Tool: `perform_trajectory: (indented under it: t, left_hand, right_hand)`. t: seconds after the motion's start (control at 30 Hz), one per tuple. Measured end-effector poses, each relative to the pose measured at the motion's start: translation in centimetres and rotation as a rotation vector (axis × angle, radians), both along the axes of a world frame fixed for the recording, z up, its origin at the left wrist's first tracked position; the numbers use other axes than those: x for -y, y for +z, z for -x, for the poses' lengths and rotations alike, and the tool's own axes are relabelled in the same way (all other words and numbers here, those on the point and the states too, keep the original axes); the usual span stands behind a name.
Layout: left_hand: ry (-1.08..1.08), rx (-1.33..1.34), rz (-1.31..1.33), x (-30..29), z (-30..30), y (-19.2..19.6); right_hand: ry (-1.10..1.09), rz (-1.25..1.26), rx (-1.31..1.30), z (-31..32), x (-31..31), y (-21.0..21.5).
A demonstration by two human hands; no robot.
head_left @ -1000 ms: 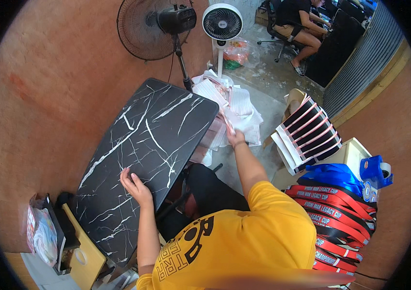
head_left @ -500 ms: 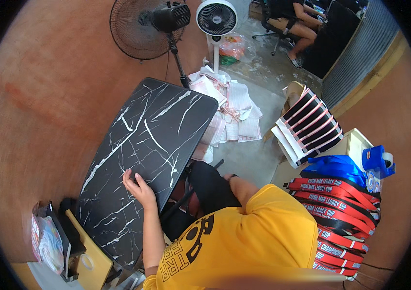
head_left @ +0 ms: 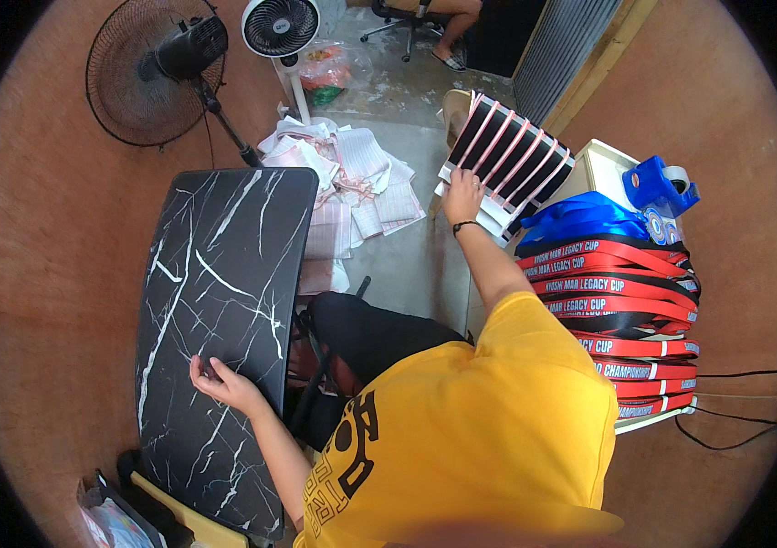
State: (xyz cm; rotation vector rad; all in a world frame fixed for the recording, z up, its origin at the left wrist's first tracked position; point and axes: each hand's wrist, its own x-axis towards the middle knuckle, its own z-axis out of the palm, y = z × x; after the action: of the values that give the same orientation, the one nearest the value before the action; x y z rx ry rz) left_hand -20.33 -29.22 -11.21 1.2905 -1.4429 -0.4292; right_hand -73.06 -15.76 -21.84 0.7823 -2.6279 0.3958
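Above the black marble-patterned table (head_left: 215, 274) is my left hand (head_left: 227, 387), palm partly up. Its fingers are loosely bent, with the thumb apart, and I see nothing held in it. My right hand (head_left: 464, 199), with a dark band at the wrist, reaches out to a stack of black sheets with pink-and-white bands (head_left: 518, 151). Its fingers are bent over the white end of the stack and close on that edge; the fingertips are partly hidden. The stack leans on a chair (head_left: 455, 108) beyond the table.
Red-and-black printed straps (head_left: 617, 301) and blue ribbons (head_left: 585, 217) lie at my right, near a blue tape dispenser (head_left: 653, 187). Striped paper sheets (head_left: 361, 160) are heaped on the floor. A black fan (head_left: 192, 50) and a white fan (head_left: 281, 26) stand behind. A person (head_left: 454, 36) sits farther off.
My right hand has gone from beside my leg out to the banded stack. My left hand stays over the table, its fingers more bent. The view has turned toward the right.
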Motion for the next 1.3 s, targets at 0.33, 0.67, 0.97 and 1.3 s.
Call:
perform_trajectory:
  t: [0.33,0.67,0.97,1.3]
  left_hand:
    - [-0.014,-0.039,-0.015,-0.4,0.3,0.3]
    - [-0.019,-0.058,-0.008,-0.8,0.2,0.9]
    - [-0.016,-0.088,0.101,-0.8,0.2,0.8]
    - [-0.155,-0.417,-0.146,-2.2,-2.4,4.2]
  right_hand:
    - [0.188,-0.688,-0.226,2.8,-5.9,-1.7]
    - [0.064,-0.228,-0.017,0.0,-4.0,5.5]
    - [0.239,0.163,-0.31,1.2,0.2,33.9]
    - [0.908,0.336,-0.037,-13.8,16.1,55.3]
